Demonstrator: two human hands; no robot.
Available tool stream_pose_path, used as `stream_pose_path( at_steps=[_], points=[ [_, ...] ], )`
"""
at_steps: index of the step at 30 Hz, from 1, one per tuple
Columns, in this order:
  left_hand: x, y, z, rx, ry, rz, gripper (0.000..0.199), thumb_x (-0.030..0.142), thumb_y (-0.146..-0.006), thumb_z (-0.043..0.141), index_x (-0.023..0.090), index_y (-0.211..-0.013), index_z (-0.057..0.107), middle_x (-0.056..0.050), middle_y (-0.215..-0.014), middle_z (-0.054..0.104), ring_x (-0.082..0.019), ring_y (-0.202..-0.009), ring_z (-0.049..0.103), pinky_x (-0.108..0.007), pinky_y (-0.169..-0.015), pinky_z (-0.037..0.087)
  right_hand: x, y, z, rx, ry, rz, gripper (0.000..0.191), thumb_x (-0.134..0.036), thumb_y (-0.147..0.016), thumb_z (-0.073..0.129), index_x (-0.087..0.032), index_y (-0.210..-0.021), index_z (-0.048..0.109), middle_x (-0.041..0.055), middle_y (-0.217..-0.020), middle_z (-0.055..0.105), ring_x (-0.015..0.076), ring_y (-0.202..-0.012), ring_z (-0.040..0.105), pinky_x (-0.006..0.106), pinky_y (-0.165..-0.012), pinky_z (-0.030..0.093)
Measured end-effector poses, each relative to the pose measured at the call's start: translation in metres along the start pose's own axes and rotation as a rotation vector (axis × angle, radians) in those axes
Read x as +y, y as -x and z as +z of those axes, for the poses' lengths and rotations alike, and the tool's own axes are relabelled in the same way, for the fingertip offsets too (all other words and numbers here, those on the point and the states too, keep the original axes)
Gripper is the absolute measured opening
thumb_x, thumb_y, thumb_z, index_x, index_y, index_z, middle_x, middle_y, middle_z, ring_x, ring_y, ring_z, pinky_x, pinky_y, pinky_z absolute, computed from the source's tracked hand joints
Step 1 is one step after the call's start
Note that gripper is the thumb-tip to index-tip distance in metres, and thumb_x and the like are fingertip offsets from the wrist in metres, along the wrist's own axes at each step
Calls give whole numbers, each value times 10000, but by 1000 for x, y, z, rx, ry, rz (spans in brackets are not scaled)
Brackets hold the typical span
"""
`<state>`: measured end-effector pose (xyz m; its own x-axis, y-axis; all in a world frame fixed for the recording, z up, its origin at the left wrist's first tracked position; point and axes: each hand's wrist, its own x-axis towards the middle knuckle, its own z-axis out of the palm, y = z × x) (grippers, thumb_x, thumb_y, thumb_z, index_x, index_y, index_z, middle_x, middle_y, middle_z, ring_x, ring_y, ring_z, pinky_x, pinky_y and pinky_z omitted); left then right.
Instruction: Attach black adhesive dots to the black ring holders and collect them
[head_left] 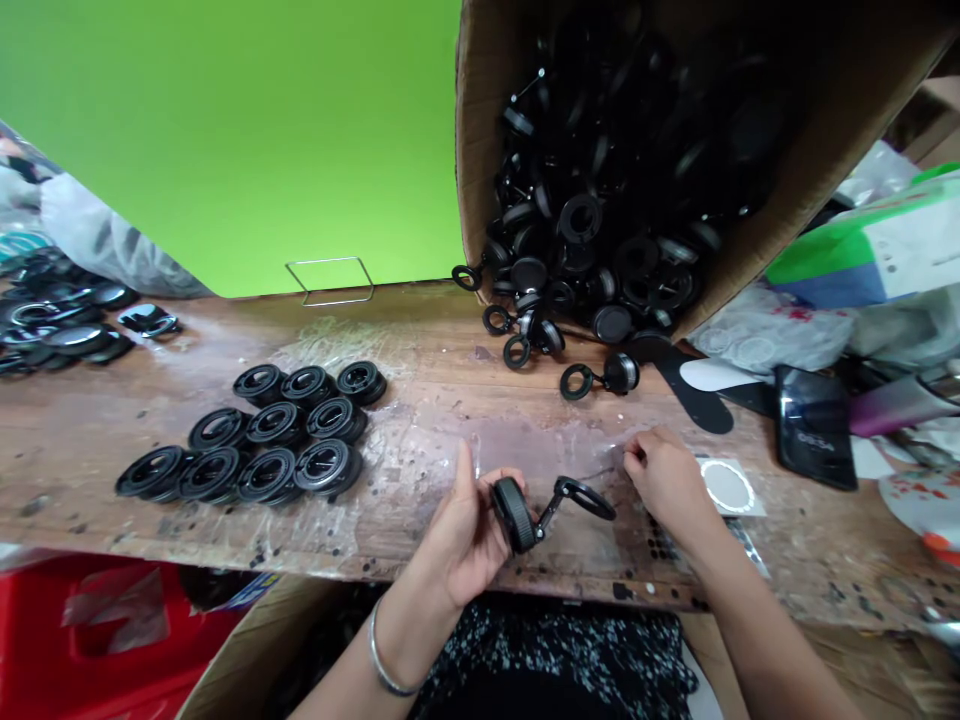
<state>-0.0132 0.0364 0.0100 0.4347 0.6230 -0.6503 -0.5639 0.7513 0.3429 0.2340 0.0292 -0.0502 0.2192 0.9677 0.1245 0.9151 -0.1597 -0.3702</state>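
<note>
My left hand (474,525) has its fingers round a black round holder (514,514), a thick disc with a ribbed edge; the thumb points up. From the disc a hinged arm leads to a flat black ring (586,498), which reaches toward my right hand. My right hand (667,485) is closed in a pinch just above the table, apart from the holder. A thin dark strip or line shows at its fingertips, too small to name. Beside that wrist lies a white card with a pale ring (727,486).
Folded black holders (276,424) stand in rows at left. A tipped cardboard box (474,130) spills unfolded ones; one loose holder (600,376) lies before it. A green panel (300,140) stands behind. Right are a dark phone (814,425) and plastic bags; a black pile (60,325) is far left.
</note>
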Motion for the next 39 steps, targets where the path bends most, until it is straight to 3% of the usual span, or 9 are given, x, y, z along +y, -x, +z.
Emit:
stream_pose_path(
  at_steps=[5, 11, 13, 16, 18, 22, 28, 32, 39],
  points=[
    [-7, -2, 0, 17, -14, 124, 501, 595, -822, 617, 122, -665, 569, -10, -644, 517, -89, -560, 501, -185, -548, 450, -1, -5, 3, 20, 40, -17, 124, -82, -741, 511, -190, -681, 513, 41, -742, 525, 170, -680, 511, 285, -674, 382],
    [-14, -3, -9, 107, -148, 475, 464, 586, -808, 618, 161, -643, 536, 35, -576, 452, -88, -525, 424, -199, -505, 372, -15, 10, -12, 150, -14, -61, 88, -140, -805, 496, -192, -734, 506, 56, -793, 530, 191, -722, 527, 314, -684, 426],
    [-15, -3, -10, 173, -223, 533, 438, 574, -825, 588, 171, -661, 535, 42, -576, 453, -91, -512, 416, -210, -500, 356, -35, 24, -27, 236, -102, -143, 53, -170, -839, 504, -195, -795, 522, 60, -859, 552, 197, -814, 553, 319, -735, 452],
    [-17, -3, -7, 249, -316, 586, 422, 570, -828, 566, 182, -666, 534, 46, -566, 458, -95, -496, 418, -219, -490, 336, -75, 49, -43, 334, -315, -446, 68, -143, -833, 568, -210, -830, 554, 63, -968, 572, 231, -995, 541, 403, -890, 439],
    [-19, -2, -4, 270, -349, 603, 422, 575, -823, 561, 187, -660, 531, 48, -558, 459, -96, -490, 412, -221, -491, 332, -99, 63, -44, 299, -370, -543, 118, -91, -823, 559, -209, -820, 560, 65, -1012, 567, 245, -1065, 510, 440, -928, 421],
    [-25, 0, -1, 262, -333, 581, 416, 575, -811, 580, 184, -673, 545, 47, -559, 463, -93, -489, 399, -221, -512, 357, -120, 74, -28, 218, -412, -541, 192, -6, -796, 533, -193, -827, 556, 70, -1040, 556, 250, -1094, 482, 477, -945, 414],
    [-33, -4, -4, 263, -156, 528, 351, 491, -800, 637, 171, -684, 551, 40, -623, 507, -89, -553, 454, -208, -565, 399, -116, 74, -28, 117, -403, -591, 187, -1, -799, 554, -173, -871, 574, 86, -1075, 567, 263, -1119, 482, 492, -959, 424],
    [-32, -7, -4, 278, 50, 482, 296, 427, -739, 694, 174, -699, 546, 35, -645, 549, -97, -580, 501, -217, -613, 436, -113, 83, -27, 183, -341, -673, 220, -18, -842, 545, -143, -1008, 616, 125, -1158, 583, 283, -1222, 459, 517, -1033, 393],
    [-20, -6, -2, 241, -169, 534, 351, 487, -751, 656, 173, -634, 552, 25, -573, 546, -103, -503, 482, -232, -554, 418, -113, 113, -15, 198, -82, -648, 451, -85, -856, 518, -140, -1303, 538, 165, -1434, 460, 393, -1400, 271, 605, -1050, 322]
  ],
)
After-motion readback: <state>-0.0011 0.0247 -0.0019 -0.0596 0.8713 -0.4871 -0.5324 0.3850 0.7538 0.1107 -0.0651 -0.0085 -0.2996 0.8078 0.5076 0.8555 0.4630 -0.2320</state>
